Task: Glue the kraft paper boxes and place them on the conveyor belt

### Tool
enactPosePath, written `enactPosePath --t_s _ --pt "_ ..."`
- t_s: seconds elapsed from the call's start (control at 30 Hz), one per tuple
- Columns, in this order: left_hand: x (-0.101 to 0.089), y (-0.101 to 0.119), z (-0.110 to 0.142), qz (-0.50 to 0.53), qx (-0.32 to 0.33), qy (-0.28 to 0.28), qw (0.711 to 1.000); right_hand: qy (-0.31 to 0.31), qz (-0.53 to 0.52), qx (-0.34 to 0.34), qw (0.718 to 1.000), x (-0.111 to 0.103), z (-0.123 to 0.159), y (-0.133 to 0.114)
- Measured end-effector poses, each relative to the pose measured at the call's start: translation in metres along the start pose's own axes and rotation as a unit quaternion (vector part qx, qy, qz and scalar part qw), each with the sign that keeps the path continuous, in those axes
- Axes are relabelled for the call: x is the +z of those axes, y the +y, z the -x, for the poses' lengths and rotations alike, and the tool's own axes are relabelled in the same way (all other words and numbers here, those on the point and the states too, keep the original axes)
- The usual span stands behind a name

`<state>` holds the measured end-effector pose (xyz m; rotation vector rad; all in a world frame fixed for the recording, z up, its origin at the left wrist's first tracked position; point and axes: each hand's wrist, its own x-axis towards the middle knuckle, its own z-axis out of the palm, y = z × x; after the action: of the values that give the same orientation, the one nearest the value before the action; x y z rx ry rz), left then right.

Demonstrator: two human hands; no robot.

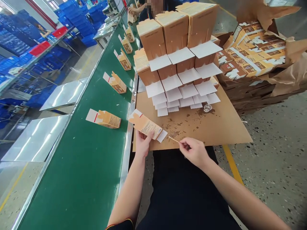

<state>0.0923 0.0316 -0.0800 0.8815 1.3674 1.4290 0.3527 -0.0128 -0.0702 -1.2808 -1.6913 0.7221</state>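
My left hand (143, 142) is closed around a tan printed carton (146, 125), which tilts with its white flap down to the right. Between the fingertips of my right hand (193, 150) is a thin cotton swab (173, 139), its tip just right of that flap and apart from it. Both hands are over the near edge of a brown cardboard sheet (230, 127) marked with dark wet spots. Farther back on the sheet sits a small clear dish (207, 108). Behind it rise stacked cartons (175, 35), their white flaps sticking out toward me.
A green conveyor belt (96, 172) runs along my left, with several open cartons (109, 119) spaced along it. At right, torn brown wrapping (261, 89) holds bundled flat cartons (254, 57). A co-worker (155, 8) is beyond the stack. Blue crates (74, 16) are piled at far left.
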Motion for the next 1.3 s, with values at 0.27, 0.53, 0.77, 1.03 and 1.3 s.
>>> enactPosePath --t_s 0.27,0.53,0.77,1.03,1.3 --pt "0.005 0.007 0.001 -0.023 0.012 -0.011 1.000 -0.065 0.064 -0.086 0.992 0.043 0.002 0.015" --pt "0.008 0.009 0.006 -0.041 0.019 -0.002 0.999 -0.032 0.076 -0.051 0.995 0.035 -0.005 0.027" --pt "0.010 0.000 0.025 -0.198 0.065 0.031 0.978 0.031 0.039 0.001 0.999 0.007 -0.008 0.028" --pt "0.009 -0.011 0.027 -0.265 0.107 0.035 0.958 0.073 0.025 0.031 0.997 -0.013 -0.001 0.022" --pt "0.001 -0.010 0.020 -0.242 0.089 0.030 0.966 0.089 0.015 0.022 0.996 -0.018 -0.002 0.017"
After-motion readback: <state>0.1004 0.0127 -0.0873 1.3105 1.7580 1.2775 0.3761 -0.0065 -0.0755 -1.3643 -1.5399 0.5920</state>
